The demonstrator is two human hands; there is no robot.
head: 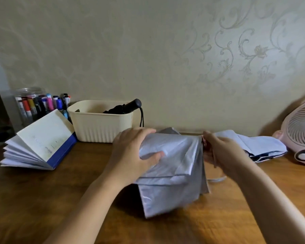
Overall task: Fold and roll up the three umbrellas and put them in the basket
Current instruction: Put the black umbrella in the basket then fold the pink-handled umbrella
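Note:
A pale silver-lilac umbrella lies folded in loose panels on the wooden table in front of me. My left hand grips its bunched fabric at the left end. My right hand pinches the umbrella's right end, where a bit of pink shows. A black umbrella lies in the cream ribbed basket at the back, its handle and wrist cord hanging over the rim. Another pale umbrella with a dark underside lies behind my right hand.
An open blue-covered book leans at the left. A clear jar of markers stands behind it. A pink desk fan sits at the right edge. The wall runs close behind the table.

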